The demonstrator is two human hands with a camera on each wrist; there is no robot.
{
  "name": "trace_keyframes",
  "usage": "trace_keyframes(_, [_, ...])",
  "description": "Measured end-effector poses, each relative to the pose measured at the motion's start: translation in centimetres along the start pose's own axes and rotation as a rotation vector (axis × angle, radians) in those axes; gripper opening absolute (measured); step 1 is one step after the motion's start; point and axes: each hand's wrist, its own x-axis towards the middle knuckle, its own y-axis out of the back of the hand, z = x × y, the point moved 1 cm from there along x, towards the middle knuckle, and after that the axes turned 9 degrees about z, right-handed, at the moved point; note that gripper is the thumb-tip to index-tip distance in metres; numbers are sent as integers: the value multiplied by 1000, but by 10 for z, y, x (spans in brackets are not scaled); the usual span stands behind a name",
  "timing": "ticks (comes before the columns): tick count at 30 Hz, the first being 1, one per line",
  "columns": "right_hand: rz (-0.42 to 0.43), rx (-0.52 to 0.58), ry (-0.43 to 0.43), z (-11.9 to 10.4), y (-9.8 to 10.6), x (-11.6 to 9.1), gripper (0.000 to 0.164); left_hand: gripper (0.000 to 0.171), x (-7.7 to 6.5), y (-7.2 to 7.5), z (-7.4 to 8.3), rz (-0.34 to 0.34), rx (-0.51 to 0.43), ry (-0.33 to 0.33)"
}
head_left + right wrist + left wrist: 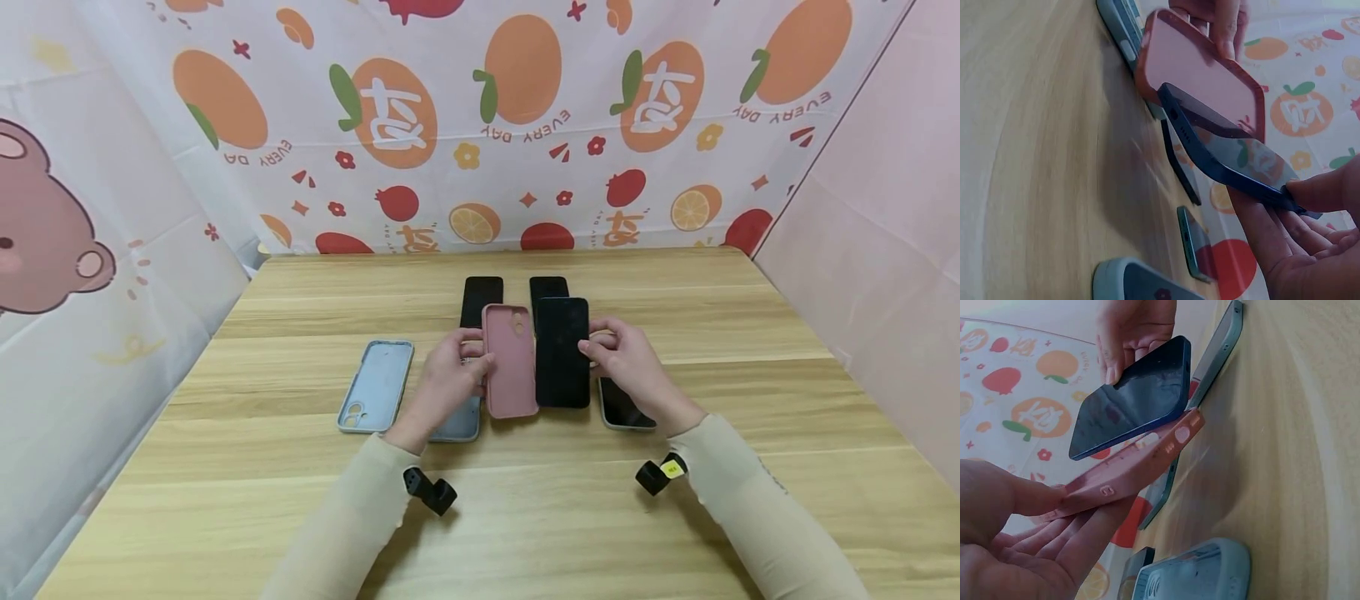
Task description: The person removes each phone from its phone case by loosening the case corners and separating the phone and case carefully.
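My left hand pinches a pink phone case by its left edge, thumb on the rim and fingers behind, its hollow inside facing up. A smartphone with a black screen and dark blue frame is in my right hand, gripped by its right edge between thumb and fingers. Phone and case are side by side above the table, both tilted. In the right wrist view, a corner of the phone overlaps the lower edge of the pink case.
An empty light blue case lies at the left on the wooden table. Another light blue case is partly under my left hand. Two black phones lie behind, and a light-cased phone lies by my right wrist.
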Motion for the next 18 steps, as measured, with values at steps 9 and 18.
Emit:
trace_keyframes(9, [1, -1, -30, 5, 5, 4, 34, 51, 3, -12, -2, -66, 73, 36])
trace_keyframes(18, [-14, -39, -53, 7, 10, 6, 39, 59, 4, -23, -6, -109, 229, 37])
